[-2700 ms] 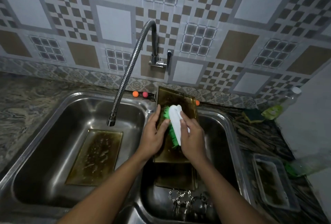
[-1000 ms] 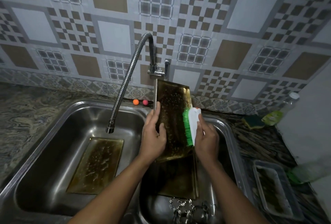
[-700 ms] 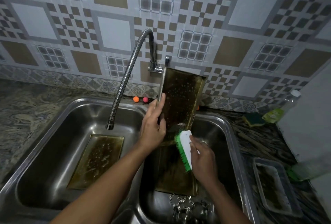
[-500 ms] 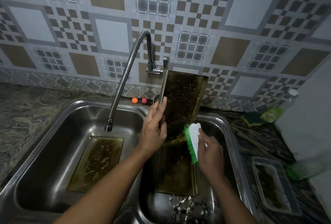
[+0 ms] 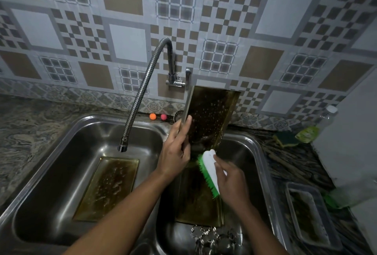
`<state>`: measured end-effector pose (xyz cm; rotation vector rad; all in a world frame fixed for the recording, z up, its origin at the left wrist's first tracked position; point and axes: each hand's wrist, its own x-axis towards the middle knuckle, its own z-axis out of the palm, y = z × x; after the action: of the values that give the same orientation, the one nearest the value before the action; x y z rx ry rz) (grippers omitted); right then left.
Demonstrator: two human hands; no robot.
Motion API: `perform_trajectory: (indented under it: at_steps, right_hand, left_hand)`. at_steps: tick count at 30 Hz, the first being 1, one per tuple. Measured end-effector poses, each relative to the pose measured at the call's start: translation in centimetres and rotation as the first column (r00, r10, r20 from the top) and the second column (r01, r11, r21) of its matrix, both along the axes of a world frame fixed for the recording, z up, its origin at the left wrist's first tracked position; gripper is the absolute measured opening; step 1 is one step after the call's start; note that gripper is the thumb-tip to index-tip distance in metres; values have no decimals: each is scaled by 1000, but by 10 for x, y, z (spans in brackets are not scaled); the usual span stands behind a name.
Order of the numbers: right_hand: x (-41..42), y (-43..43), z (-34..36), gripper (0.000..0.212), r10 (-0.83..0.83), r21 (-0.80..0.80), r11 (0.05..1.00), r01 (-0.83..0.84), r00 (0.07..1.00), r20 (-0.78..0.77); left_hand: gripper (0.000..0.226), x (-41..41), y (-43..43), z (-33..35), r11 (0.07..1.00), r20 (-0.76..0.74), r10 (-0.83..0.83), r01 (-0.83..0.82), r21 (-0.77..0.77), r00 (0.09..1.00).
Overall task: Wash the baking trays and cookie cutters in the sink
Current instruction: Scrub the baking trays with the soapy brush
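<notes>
My left hand (image 5: 176, 152) grips the left edge of a greasy, wet baking tray (image 5: 210, 115), held nearly upright over the right sink basin (image 5: 255, 152). Just below that tray, my right hand (image 5: 231, 181) grips a white scrub brush with green bristles (image 5: 209, 170). Flat in the right basin under the brush lies another brownish tray (image 5: 197, 207). A third tray (image 5: 108, 187) lies flat in the left basin (image 5: 61, 163). Several metal cookie cutters (image 5: 214, 238) are heaped at the near end of the right basin.
A flexible metal faucet (image 5: 142, 91) arcs from the wall over the left basin; no water is running. On the right counter sit a small rectangular tin (image 5: 310, 216), a sponge (image 5: 285, 138) and a soap bottle (image 5: 314, 128). Two small balls (image 5: 158, 116) rest behind the sink.
My left hand raised the tray from lying low in the basin to nearly upright. My right hand slid the brush off the tray face, down below its lower end.
</notes>
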<state>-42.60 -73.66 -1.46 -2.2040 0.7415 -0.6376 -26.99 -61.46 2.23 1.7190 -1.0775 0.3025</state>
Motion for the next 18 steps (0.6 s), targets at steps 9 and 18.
perform_trajectory:
  at_steps: [9, 18]
  right_hand:
    - [13, -6, 22, 39, -221, -71, 965, 251, 931, 290]
    - [57, 39, 40, 41, -59, -54, 995, 82, 937, 344]
  left_hand:
    - [64, -16, -1, -3, 999, -232, 19, -27, -31, 972]
    - [70, -29, -7, -2, 998, -447, 0, -24, -49, 895]
